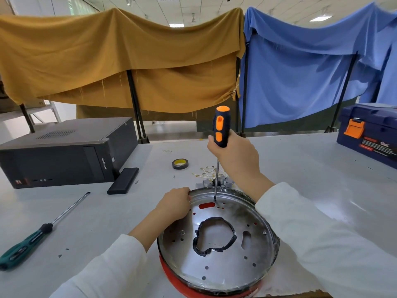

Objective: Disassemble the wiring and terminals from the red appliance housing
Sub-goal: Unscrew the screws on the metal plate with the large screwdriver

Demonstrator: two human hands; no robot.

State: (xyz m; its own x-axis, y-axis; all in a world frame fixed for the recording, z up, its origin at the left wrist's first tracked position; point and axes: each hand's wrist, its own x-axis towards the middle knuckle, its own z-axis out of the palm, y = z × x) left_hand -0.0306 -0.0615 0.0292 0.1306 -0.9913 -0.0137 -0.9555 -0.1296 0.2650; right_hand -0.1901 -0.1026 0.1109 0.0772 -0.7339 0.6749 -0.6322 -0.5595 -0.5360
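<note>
The red appliance housing (pixel 182 280) sits at the table's near edge, its silver metal base plate (pixel 251 250) facing up with several holes and a black-taped central opening. My left hand (pixel 175 204) grips the plate's far left rim. My right hand (pixel 234 155) holds an orange-and-black screwdriver (pixel 220 127) upright, its tip touching the plate near the far rim. Grey terminal parts (pixel 205 183) lie just behind the housing. Loose pale wires (pixel 206 171) are scattered beyond them.
A black computer case (pixel 62 151) lies at the left with a black flat box (pixel 123 180) beside it. A green-handled screwdriver (pixel 32 237) lies at the near left. A tape roll (pixel 180 163) sits mid-table. A blue toolbox (pixel 369 132) stands far right.
</note>
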